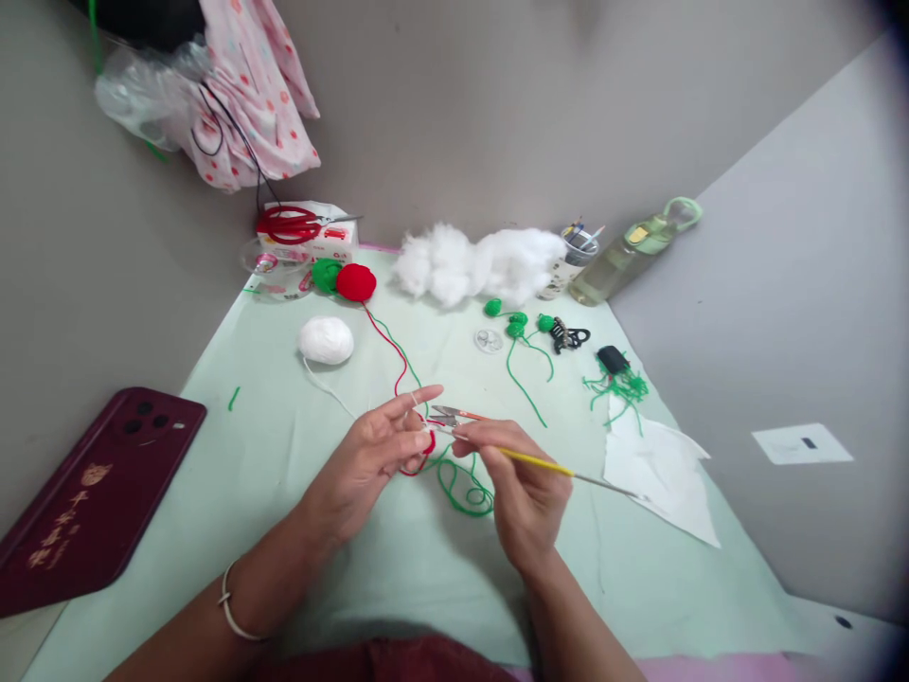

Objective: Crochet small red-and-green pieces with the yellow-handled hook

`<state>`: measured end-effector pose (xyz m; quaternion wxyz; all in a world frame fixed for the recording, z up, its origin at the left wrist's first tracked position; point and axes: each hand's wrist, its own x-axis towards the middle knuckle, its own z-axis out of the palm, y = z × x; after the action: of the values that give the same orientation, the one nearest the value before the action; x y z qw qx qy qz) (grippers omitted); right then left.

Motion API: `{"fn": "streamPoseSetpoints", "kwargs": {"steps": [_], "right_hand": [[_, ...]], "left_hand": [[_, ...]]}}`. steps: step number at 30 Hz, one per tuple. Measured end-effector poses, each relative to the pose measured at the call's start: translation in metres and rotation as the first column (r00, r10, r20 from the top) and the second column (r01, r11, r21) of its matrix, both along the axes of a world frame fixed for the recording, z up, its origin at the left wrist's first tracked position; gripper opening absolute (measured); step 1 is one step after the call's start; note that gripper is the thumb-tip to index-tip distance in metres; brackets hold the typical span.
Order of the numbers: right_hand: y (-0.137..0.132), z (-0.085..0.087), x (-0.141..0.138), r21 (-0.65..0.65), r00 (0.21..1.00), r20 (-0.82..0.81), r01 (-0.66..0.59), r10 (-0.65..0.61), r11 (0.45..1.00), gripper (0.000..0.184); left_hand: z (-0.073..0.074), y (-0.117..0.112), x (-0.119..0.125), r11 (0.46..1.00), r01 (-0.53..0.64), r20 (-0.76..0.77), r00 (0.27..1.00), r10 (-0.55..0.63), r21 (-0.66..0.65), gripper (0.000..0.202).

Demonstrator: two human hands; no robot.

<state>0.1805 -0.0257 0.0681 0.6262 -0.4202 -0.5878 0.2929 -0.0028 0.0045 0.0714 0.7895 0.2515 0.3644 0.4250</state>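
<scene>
My left hand (376,450) pinches a small red and white crochet piece (430,441) between thumb and fingers, with its index finger stretched out and white yarn running over it. In my right hand (522,483) is a crochet hook (536,460) with a yellow grip, held like a pen, its tip at the piece. Small scissors (454,414) lie just behind the hands. Loose green yarn (465,493) curls on the table between them. A white yarn ball (325,340) and a red yarn ball (356,282) trail strands toward my left hand.
White stuffing (475,265) lies at the back beside a pen cup (570,260) and a green bottle (632,251). Small green crochet pieces (517,325) and a black hair clip (568,335) sit right of centre. Red-handled scissors (291,225) rest at back left; a dark red phone (106,493) is at left.
</scene>
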Motion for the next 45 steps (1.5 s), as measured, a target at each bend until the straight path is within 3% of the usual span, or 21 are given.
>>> {"fn": "streamPoseSetpoints", "kwargs": {"steps": [4, 6, 9, 15, 45], "right_hand": [[0.006, 0.003, 0.013, -0.153, 0.927, -0.362, 0.049, -0.102, 0.987, 0.016], [0.006, 0.002, 0.013, -0.199, 0.92, -0.388, -0.02, -0.06, 0.98, 0.016], [0.001, 0.0, 0.005, -0.21, 0.939, -0.343, -0.105, 0.028, 0.972, 0.015], [-0.006, -0.002, -0.002, -0.141, 0.97, -0.241, -0.067, 0.032, 0.988, 0.016], [-0.003, 0.003, -0.002, -0.118, 0.992, -0.124, -0.028, 0.014, 0.993, 0.016]], "left_hand": [[0.002, 0.006, -0.009, 0.989, -0.107, -0.115, 0.986, 0.118, 0.098, 0.049], [0.003, 0.007, -0.009, 0.992, -0.072, -0.101, 0.991, 0.082, 0.105, 0.05], [0.004, 0.003, -0.003, 0.996, 0.005, -0.076, 0.997, 0.002, 0.093, 0.045], [0.001, -0.004, 0.005, 0.993, 0.07, -0.123, 0.991, -0.058, 0.097, 0.02], [0.004, -0.005, 0.007, 0.992, 0.081, -0.1, 0.992, -0.071, 0.1, 0.015]]}}
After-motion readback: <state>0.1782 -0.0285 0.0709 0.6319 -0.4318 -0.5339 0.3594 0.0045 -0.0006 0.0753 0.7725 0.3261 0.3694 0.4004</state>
